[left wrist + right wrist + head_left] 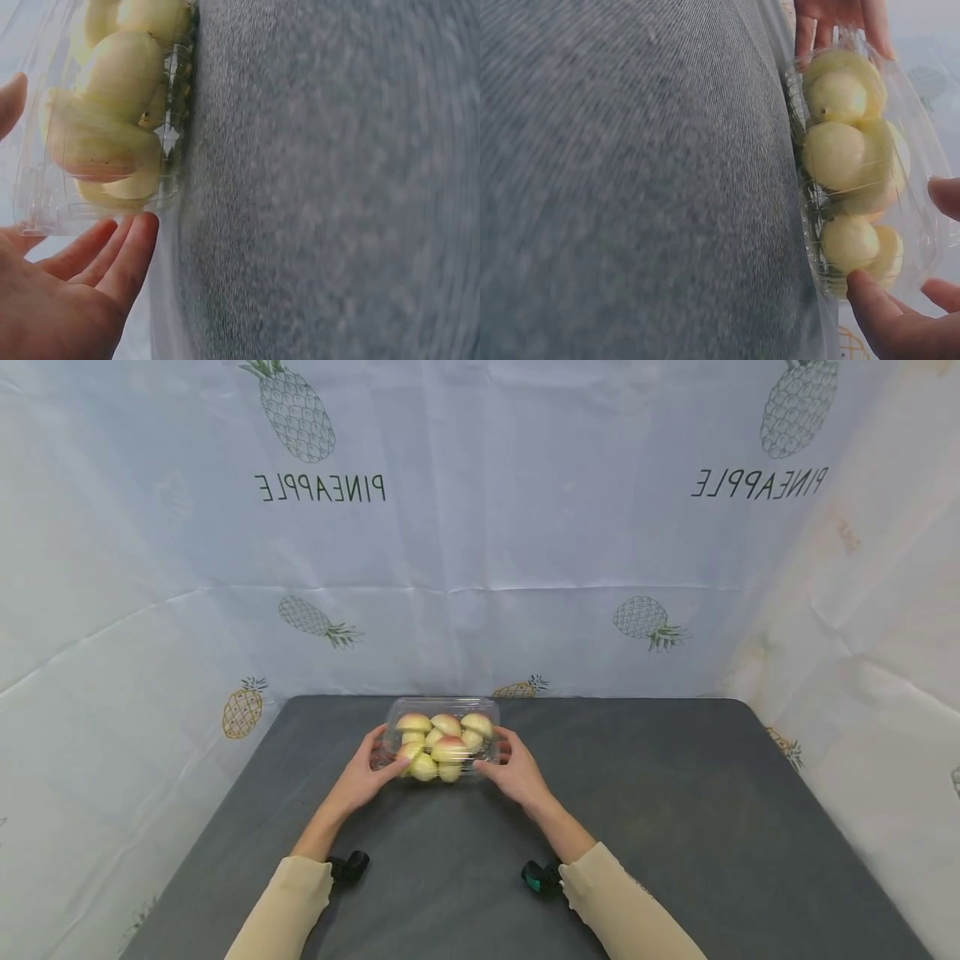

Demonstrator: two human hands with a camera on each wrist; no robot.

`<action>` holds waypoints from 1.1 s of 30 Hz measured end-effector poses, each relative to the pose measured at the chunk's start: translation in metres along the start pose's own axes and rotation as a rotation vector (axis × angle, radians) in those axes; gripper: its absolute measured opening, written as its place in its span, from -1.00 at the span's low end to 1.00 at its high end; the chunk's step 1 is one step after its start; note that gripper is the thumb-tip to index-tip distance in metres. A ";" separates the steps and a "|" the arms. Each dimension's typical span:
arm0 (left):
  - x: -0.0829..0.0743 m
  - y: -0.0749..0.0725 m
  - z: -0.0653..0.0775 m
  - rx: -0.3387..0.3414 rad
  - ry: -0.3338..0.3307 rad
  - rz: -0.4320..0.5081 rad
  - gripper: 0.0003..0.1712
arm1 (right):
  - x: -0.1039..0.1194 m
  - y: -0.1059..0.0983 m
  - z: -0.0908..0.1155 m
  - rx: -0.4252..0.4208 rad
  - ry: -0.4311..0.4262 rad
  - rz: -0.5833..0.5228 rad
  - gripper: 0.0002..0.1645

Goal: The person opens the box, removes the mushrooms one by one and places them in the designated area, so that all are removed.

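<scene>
Near the table's far edge in the head view is a clear plastic box [442, 703]. Several yellow-and-red, apple-like fruits [450, 748] show through its walls, which distort their shapes. My left hand [360, 781] holds the box's left end, thumb in front and fingers at the side. My right hand [521, 777] holds the opposite end, its thumb at the front corner. In the left wrist view, the fingertips [142, 229] touch the end wall. The right wrist view shows a fingertip [862, 289] against the box near the lowest fruit. Whether the box touches the table cannot be told.
A dark grey cloth covers the table [660, 810]. White sheeting with printed pineapples [487, 527] hangs behind and on both sides, close to the table's back edge. Each wrist carries a black device; one [542, 877] is by the right sleeve.
</scene>
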State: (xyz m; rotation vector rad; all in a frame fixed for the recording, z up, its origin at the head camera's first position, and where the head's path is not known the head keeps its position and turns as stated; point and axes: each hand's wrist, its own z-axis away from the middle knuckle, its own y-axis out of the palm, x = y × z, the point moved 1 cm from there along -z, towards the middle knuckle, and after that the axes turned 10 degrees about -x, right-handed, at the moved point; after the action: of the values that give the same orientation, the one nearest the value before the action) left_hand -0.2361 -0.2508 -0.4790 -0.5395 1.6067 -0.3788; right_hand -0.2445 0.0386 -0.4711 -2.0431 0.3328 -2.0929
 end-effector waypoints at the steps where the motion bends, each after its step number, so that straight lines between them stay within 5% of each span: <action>1: 0.000 0.001 0.000 -0.001 0.002 -0.001 0.08 | -0.001 -0.001 0.000 0.000 -0.001 -0.001 -0.09; 33: -0.019 0.037 0.008 0.032 0.027 0.048 0.12 | -0.014 -0.048 0.014 0.035 -0.002 0.015 -0.07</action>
State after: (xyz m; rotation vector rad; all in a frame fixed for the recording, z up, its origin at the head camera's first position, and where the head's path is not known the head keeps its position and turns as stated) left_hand -0.2313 -0.2093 -0.4841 -0.4728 1.6337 -0.3767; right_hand -0.2297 0.0883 -0.4696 -2.0164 0.3077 -2.0727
